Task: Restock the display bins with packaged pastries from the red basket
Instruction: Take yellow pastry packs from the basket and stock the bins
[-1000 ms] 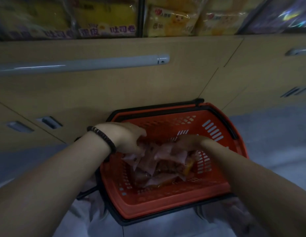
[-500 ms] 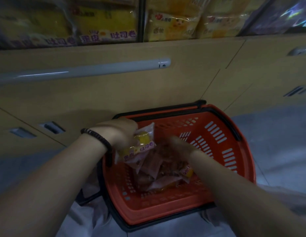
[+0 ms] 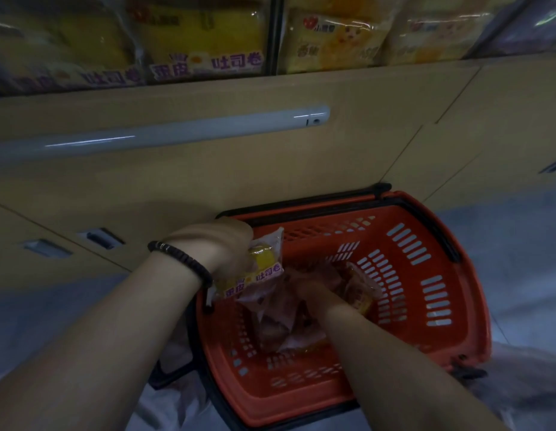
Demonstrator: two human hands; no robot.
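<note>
Left hand (image 3: 222, 244), bead bracelet (image 3: 180, 259) at the wrist: fingers curled round a yellow pastry (image 3: 259, 272), held tilted over the left edge of the basket, label facing up. Pile (image 3: 280, 325) of pink and clear packets: loose on the basket bottom, just below that pastry. Right hand (image 3: 314, 290): reached down into the pile, fingers hidden among wrappers; grip cannot be told. Orange packet (image 3: 360, 293): just right of that hand, near the slotted wall. Basket (image 3: 441, 290), red, black rim: on the floor (image 3: 519, 259), against a tan cabinet (image 3: 332, 166). Rail (image 3: 177, 135), white: across the cabinet front. Bins (image 3: 205, 42): above, stocked with yellow packets.
</note>
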